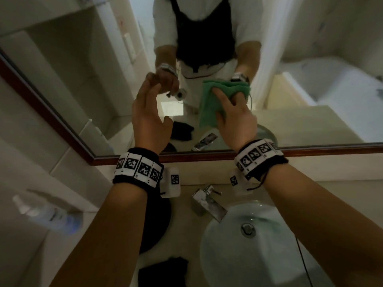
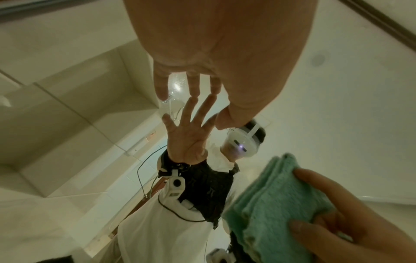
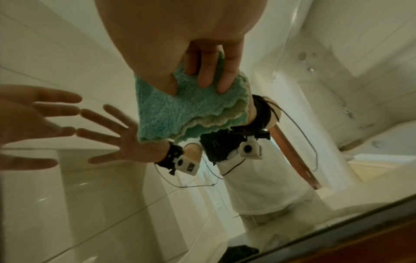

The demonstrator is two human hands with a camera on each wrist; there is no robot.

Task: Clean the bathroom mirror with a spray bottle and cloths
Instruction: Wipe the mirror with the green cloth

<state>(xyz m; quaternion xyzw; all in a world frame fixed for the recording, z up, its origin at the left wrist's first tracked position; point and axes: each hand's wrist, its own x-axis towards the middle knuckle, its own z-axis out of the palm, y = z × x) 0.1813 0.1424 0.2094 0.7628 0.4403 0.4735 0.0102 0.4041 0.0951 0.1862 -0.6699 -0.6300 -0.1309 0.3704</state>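
Now the mirror (image 1: 87, 83) is being wiped with the green cloth (image 1: 209, 104), gripped by the right hand (image 1: 234, 121); the left hand (image 1: 149, 119) is being held released. Probably broader strokes are being needed next.

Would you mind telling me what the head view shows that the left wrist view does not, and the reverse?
Only the head view shows the sink, the faucet, the spray bottle at the left on the counter and a black cloth near the sink. Only the left wrist view shows the reflected headset and the left hand's fingers touching the glass. Both show the mirror, the open left hand and the right hand gripping the green cloth.
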